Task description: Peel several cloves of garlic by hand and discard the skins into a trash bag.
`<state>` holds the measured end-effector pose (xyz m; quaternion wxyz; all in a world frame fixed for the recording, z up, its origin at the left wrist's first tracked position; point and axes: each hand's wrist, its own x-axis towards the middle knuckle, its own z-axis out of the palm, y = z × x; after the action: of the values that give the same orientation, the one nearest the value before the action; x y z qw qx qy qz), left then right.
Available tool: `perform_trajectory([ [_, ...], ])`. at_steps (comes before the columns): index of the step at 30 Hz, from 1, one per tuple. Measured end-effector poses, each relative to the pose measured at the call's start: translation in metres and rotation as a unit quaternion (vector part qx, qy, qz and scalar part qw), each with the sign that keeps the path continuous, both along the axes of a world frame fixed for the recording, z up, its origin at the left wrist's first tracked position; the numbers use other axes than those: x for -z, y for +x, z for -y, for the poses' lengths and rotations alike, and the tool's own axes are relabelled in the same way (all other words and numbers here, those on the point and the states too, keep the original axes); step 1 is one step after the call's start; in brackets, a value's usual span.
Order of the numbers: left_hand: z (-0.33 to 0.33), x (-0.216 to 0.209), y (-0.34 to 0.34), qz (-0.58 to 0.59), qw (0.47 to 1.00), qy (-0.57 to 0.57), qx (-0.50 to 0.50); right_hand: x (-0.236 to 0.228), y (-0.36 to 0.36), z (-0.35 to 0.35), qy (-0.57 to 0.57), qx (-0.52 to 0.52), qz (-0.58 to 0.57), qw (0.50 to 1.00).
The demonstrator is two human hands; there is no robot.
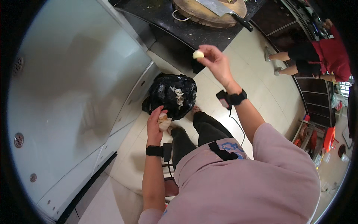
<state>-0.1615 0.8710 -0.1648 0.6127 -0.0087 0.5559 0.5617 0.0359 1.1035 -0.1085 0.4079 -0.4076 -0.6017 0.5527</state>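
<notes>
My right hand (pixel 216 64) is raised near the counter edge, with a pale peeled garlic clove (pixel 198 54) pinched between thumb and fingertips. Lower and to the left, my left hand (pixel 154 125) is wrapped round part of a garlic bulb (pixel 163 122) with papery whitish skin. Just beyond that hand, on the floor, sits a black plastic rubbish bag (pixel 164 87), open at the top. White skin scraps (pixel 179 96) lie on it.
A dark counter (pixel 167 20) holds a round wooden chopping board (pixel 201 15) with a cleaver (pixel 218 8) across it, its handle overhanging the board. Pale glossy cabinet panels (pixel 71 93) stand at left. Another person (pixel 328 54) in red stands at the far right.
</notes>
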Motion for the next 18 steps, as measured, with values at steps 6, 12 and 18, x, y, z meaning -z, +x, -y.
perform_trajectory([
  [6,-0.038,-0.041,0.012,-0.053,0.993,0.086,0.059,0.003,-0.033,0.069,-0.079,-0.136,-0.052,0.986],
  [12,-0.035,-0.046,0.011,-0.117,0.987,0.097,0.043,0.01,-0.051,0.101,-0.08,-0.173,-0.031,0.981],
  [18,-0.022,-0.045,0.012,-0.225,0.969,0.084,0.056,0.015,-0.051,0.102,-0.04,-0.227,0.048,0.972],
])
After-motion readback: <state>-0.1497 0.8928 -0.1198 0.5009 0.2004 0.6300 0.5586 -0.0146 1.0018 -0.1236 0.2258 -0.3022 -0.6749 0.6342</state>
